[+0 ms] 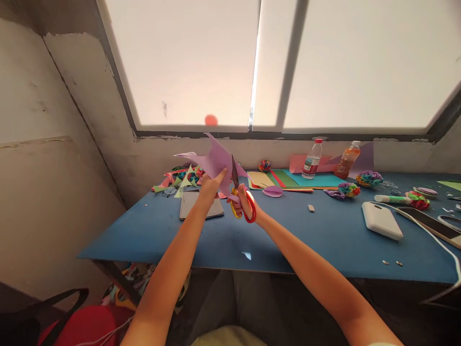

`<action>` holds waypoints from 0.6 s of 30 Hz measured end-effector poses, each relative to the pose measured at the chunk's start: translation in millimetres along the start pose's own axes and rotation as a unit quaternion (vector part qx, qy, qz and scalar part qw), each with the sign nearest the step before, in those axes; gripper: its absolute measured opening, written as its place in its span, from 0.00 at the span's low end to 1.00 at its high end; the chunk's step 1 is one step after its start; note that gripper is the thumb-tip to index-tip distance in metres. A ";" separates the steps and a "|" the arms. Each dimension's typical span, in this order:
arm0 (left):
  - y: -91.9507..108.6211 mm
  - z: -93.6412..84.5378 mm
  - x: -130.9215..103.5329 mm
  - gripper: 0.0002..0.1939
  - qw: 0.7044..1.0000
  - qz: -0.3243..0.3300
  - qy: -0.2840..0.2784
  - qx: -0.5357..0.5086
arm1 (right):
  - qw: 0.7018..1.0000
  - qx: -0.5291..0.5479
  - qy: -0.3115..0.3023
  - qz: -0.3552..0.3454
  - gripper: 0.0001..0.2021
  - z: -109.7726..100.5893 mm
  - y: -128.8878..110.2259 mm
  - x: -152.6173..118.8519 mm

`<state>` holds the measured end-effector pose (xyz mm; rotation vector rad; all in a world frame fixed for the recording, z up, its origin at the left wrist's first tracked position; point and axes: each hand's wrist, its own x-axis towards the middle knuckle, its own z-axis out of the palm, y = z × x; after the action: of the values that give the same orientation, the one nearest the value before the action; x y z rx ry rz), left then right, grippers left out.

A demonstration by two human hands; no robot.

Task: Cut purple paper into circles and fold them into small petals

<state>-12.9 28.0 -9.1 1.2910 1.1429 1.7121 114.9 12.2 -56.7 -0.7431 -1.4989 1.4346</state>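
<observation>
One purple paper sheet [216, 161] under cut, held above the near left of the blue table [288, 235].

Left hand [211, 185] pinches the sheet's lower edge; right hand [242, 202] is closed through the handles of one pair of red-and-yellow scissors [240, 199], blades in the paper. On the table: two bottles [312, 159], far; one phone [200, 204], left; one white power bank [382, 220], right.

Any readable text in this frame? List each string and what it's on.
None readable.
Clear plastic water bottle with red cap: red and white label, print too small.
Clear plastic bottle of orange drink: no legible label.
Dark phone lying flat on the blue table: nothing legible.
White power bank: no marking visible.
</observation>
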 end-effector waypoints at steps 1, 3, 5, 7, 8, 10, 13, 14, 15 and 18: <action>-0.6 2.0 -0.6 0.13 1.000 0.005 -0.001 -0.002 | 1.000 0.007 -0.016 0.004 0.39 1.4 0.5 0.8; -2.1 5.2 -2.0 0.11 1.000 0.014 0.013 0.005 | 0.998 0.028 -0.062 0.010 0.41 4.2 0.6 2.4; -3.6 6.6 -3.4 0.09 0.998 0.035 0.031 0.030 | 0.993 0.053 -0.106 0.010 0.41 6.7 0.0 3.3; -4.5 6.3 -4.6 0.08 0.992 0.084 0.046 0.081 | 0.991 0.065 -0.118 0.008 0.39 7.9 -0.2 3.4; -4.5 5.8 -5.0 0.07 0.986 0.114 0.050 0.109 | 0.991 0.064 -0.114 0.008 0.37 7.7 0.1 3.4; -4.1 4.5 -5.6 0.07 0.974 0.161 0.046 0.152 | 0.993 0.061 -0.098 0.012 0.34 5.9 0.9 3.8; -3.7 3.8 -5.8 0.08 0.974 0.162 0.027 0.155 | 0.997 0.052 -0.048 0.017 0.36 0.9 0.3 5.0; -4.0 3.9 -5.9 0.09 0.976 0.153 0.024 0.153 | 0.998 0.048 -0.039 0.018 0.36 -0.7 -1.2 5.1; -4.3 4.1 -6.1 0.10 0.977 0.146 0.024 0.150 | 0.998 0.042 -0.039 0.019 0.37 -2.2 -3.3 4.8; -4.8 5.3 -7.8 0.12 0.975 0.163 0.034 0.145 | 0.994 0.023 -0.104 0.024 0.37 -5.2 -12.4 2.5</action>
<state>-5.6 24.0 -15.7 1.6867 1.3152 1.8845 120.5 14.8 -44.5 -0.6208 -1.6082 1.6169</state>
